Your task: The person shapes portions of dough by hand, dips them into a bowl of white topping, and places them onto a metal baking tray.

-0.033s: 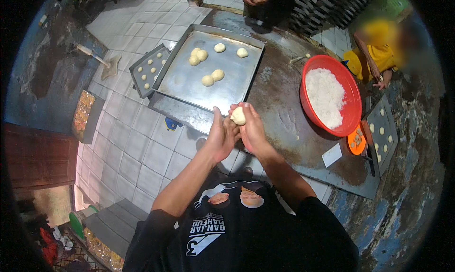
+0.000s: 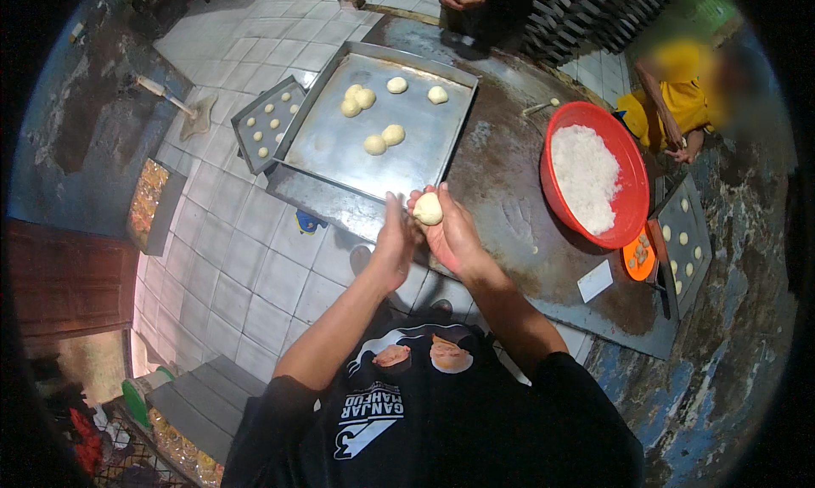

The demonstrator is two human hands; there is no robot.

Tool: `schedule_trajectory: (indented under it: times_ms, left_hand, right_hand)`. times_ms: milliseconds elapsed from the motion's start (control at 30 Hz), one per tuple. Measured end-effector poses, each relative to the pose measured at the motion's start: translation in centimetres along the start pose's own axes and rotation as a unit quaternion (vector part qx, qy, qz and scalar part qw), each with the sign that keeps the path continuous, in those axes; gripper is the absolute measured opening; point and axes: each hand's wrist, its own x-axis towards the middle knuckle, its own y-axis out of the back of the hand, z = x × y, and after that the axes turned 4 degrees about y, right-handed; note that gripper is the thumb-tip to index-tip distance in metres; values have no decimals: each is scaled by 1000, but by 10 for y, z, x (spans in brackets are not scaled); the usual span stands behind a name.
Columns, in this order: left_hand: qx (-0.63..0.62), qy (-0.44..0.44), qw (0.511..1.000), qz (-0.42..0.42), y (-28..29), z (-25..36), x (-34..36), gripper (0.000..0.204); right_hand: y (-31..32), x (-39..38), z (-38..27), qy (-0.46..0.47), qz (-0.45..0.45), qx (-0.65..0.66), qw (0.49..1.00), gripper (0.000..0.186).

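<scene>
Dough ball [image 2: 428, 208] cradled in the curled fingers and palm of the right hand [image 2: 453, 235], near the metal tray [image 2: 327, 152]; left hand [image 2: 394, 248] raised alongside, fingers unclenched and blurred, contact with the dough unclear. Likely hazard: a loose cradle or uneven push from the left palm could roll the ball off or flatten it. Outline nearly round, no clear long axis, slight taper seemingly toward the tray
</scene>
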Motion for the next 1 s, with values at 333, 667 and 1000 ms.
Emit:
schedule_trajectory:
  times_ms: [333, 667, 1000]
  left_hand:
    - [292, -300, 815, 400, 169, 140, -5, 59]
    - [255, -160, 754, 584, 325, 163, -137, 50]
    - [217, -167, 810, 518, 308, 185, -98, 46]
  right_hand:
    - [-80, 172, 111, -154, -61, -334, 928, 36]
    - [-86, 329, 233, 295, -298, -783, 460, 52]
    - [-102, 335, 155, 92, -315, -778, 535, 43]
